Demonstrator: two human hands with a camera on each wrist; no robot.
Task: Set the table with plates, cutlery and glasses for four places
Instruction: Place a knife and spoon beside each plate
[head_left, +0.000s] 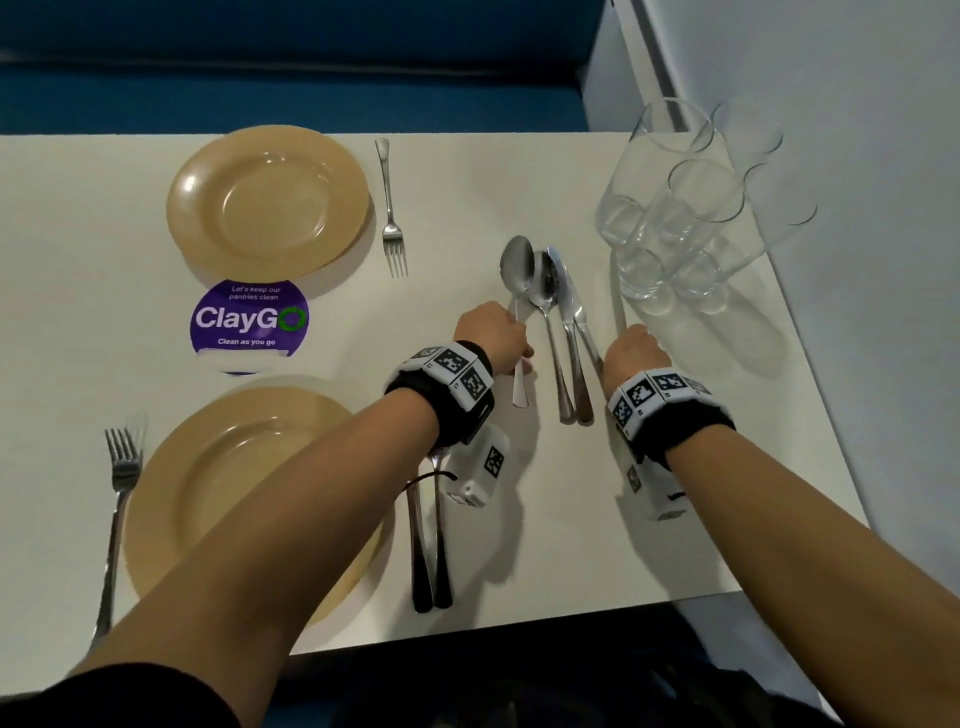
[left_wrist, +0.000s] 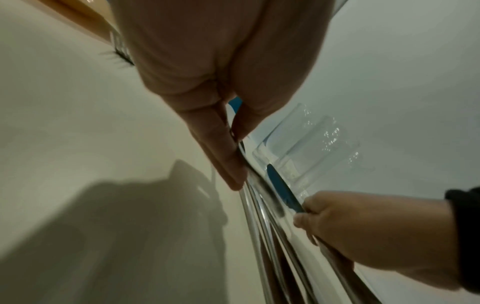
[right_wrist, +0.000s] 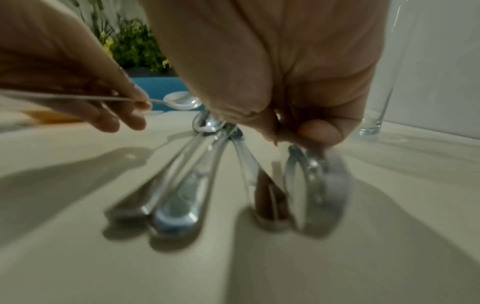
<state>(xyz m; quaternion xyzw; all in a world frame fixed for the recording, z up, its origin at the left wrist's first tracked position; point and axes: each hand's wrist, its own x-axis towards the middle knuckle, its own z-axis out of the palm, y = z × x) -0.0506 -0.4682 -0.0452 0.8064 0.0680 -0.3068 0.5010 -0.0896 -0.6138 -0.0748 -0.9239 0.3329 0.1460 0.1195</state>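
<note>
Left hand pinched a spoon; right hand gripped a knife; lifting carelessly could scatter the neighbouring cutlery.

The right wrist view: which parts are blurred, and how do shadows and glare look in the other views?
Right wrist view: the cutlery handles nearest the camera are smeared and soft; the spoon held by the left hand is sharper. Left wrist view: a broad dark shadow lies on the table. Head view: the glasses cast pale shadows, and the far plate shows soft glare.
</note>
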